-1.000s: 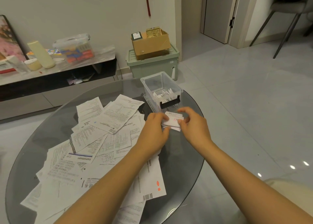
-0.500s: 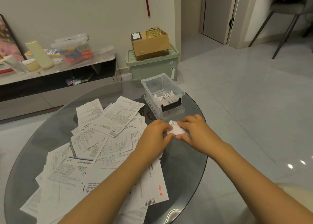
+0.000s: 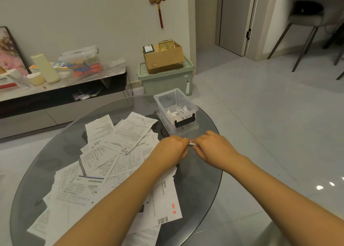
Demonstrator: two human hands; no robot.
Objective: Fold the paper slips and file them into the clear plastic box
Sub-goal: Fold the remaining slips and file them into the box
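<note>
Slip [image 3: 192, 144] pinched between left hand [image 3: 174, 149] and right hand [image 3: 214, 148] | near box [image 3: 176, 109]

A single head-worn wide-angle view looks forward and down from close above the round glass tabletop [image 3: 202, 180], which fills the lower left of the frame; forearms enter from the bottom edge, floor at right.

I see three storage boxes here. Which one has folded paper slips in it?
The small clear plastic box with a black latch on the round glass table, beyond the hands. The lidded clear tub holds colourful items; the green bin is closed.
</note>
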